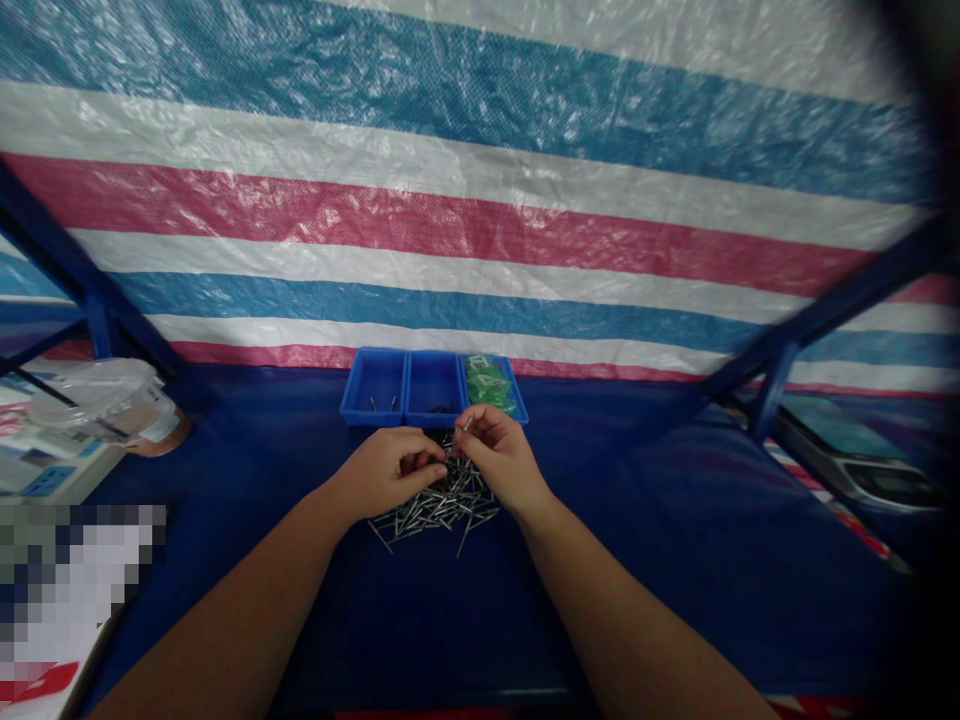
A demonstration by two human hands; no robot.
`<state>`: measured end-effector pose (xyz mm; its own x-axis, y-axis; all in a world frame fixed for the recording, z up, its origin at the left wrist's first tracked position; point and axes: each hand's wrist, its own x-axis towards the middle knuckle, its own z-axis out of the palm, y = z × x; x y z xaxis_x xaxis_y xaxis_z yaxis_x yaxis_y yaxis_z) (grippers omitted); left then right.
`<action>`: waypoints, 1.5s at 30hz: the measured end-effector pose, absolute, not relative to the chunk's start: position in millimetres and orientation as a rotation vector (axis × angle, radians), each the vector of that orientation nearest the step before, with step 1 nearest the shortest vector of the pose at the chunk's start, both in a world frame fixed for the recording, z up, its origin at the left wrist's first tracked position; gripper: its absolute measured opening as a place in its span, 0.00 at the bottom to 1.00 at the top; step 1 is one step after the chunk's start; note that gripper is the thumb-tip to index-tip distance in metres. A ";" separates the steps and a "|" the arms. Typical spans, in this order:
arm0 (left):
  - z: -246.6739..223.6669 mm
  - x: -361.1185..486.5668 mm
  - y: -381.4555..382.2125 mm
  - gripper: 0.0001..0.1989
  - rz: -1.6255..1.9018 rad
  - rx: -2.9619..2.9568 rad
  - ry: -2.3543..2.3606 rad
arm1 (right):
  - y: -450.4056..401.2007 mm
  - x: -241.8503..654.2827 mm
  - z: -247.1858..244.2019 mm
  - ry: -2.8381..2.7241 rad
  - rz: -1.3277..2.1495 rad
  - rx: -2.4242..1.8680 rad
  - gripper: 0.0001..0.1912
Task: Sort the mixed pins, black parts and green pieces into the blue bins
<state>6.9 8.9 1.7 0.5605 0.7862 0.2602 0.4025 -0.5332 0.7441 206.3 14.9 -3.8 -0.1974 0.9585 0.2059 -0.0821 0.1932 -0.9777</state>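
Note:
Both my hands meet over a loose pile of thin silvery metal pins (442,505) on the blue table. My right hand (499,455) is closed in a pinch, with a slim shiny piece that looks like one of the pins between thumb and forefinger. Close beside it on the left, my left hand (390,465) has its fingers curled and thumb pressed toward the fingertips; what it holds, if anything, is too small to make out. Just behind the hands stands a row of blue bins: the left bin (379,375) has a couple of pins, the middle bin (435,375) some small dark pieces.
In the right-hand bin lie green-and-clear plastic packets (487,385). A lidded plastic cup (142,405) with a straw stands at left, near a pale device (75,470). At far right is a scale-like device (862,460). Blue frame bars (772,390) and a striped tarp (450,220) bound the table.

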 end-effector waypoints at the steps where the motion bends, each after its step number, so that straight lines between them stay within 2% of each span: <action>1: 1.4 7.6 9.0 0.07 0.794 2.161 0.950 | 15.0 205.6 -4.6 -1.390 1.249 -0.901 0.08; 7: 2.2 4.6 12.2 0.06 0.853 2.183 1.071 | 16.2 204.6 -6.9 -1.350 1.224 -0.896 0.08; 13: 3.5 -14.0 24.3 0.11 1.111 2.115 1.641 | 17.8 207.7 -4.4 -1.278 1.161 -0.942 0.14; 16: 3.5 -22.6 28.8 0.12 1.055 2.097 1.836 | 17.8 208.8 -6.1 -1.309 1.160 -0.956 0.17; 23: 2.6 -24.6 28.8 0.14 0.994 2.025 1.926 | 17.9 211.2 -10.9 -1.421 1.064 -1.059 0.13; 30: 2.5 -24.6 29.0 0.15 1.027 2.093 1.870 | 19.7 214.3 -12.3 -1.414 0.996 -1.116 0.13; 35: 7.1 -12.2 20.4 0.09 0.886 2.298 1.357 | 16.8 214.6 -5.2 -1.413 1.134 -1.013 0.13; 38: 8.8 -2.7 12.5 0.09 0.736 2.346 1.092 | 12.6 213.4 -0.4 -1.456 1.241 -0.951 0.14; 45: 11.8 -0.1 10.2 0.10 0.687 2.366 1.003 | 8.2 210.7 -2.0 -1.598 1.256 -0.921 0.10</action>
